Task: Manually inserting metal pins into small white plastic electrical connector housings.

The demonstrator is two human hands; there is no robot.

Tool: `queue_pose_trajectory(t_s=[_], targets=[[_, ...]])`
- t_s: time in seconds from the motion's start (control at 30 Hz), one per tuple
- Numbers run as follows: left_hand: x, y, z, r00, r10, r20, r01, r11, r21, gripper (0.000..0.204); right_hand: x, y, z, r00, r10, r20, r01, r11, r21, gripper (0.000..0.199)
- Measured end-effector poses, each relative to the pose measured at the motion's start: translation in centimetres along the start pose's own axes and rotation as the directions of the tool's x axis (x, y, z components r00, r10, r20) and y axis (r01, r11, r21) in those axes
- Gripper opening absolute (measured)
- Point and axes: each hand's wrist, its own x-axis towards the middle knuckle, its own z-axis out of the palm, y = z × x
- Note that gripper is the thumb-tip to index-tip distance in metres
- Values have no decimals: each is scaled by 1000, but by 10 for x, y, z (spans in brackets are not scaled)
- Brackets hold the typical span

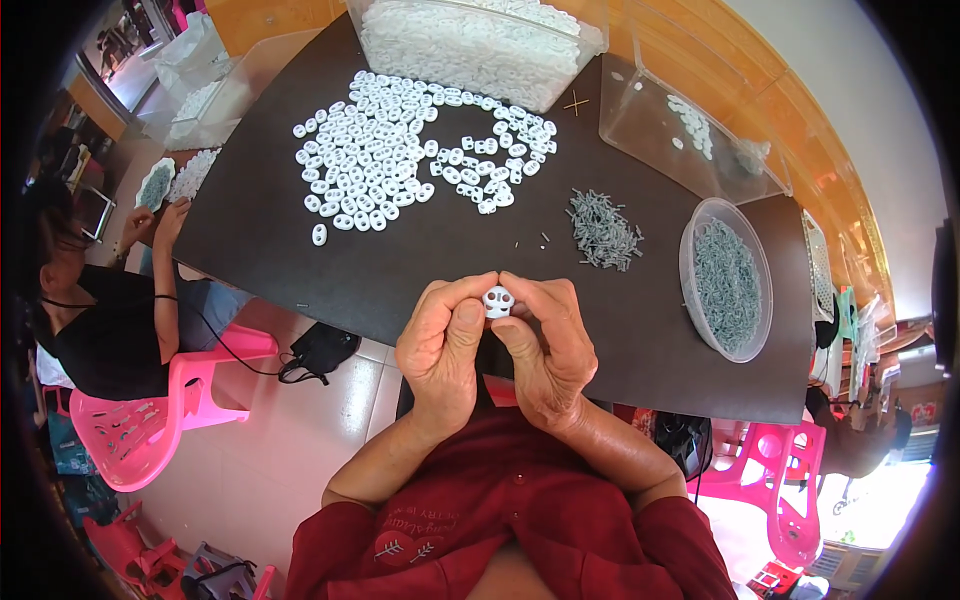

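Note:
Close to my body, at the table's near edge, both hands meet on one small white plastic piece with dark openings [498, 301]. My left hand [444, 350] pinches it from the left between thumb and forefinger. From the other side my right hand [545, 350] grips it the same way, its thumb under the piece. Beyond them, many white oval pieces with two holes [362, 150] lie spread on the dark table [440, 255]. A smaller group of similar white pieces [487, 180] lies right of those. Small grey pins [605, 230] form a heap to the right of my hands.
A clear bin of white parts [480, 50] stands at the back. Right of it is a clear tray [640, 130] with a few white parts. A round tub [727, 280] holds grey pins. At left a person [110, 290] works near a pink chair [170, 410].

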Motion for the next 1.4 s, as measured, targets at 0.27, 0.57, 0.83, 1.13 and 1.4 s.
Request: queue_pose_trajectory(t_s=[0.27, 0.57, 0.83, 1.13, 1.4], targets=[[-1, 2, 0, 1000, -3, 2, 3, 1000, -3, 20, 0, 1, -2, 999, 36, 37, -39, 997, 72, 30], [-3, -2, 3, 999, 28, -28, -29, 999, -23, 23, 0, -3, 8, 996, 56, -63, -50, 995, 86, 31], [-5, -3, 4, 999, -6, -52, 3, 998, -70, 23, 0, -3, 9, 998, 45, -47, -43, 998, 35, 32], [-8, -8, 2, 999, 16, -40, -17, 999, -41, 23, -1, 1, 14, 996, 20, -85, -17, 999, 29, 28], [-13, -7, 9, 992, 100, -80, -101, 995, -12, 23, -3, 3, 14, 990, -105, -89, 100, 993, -58, 27]])
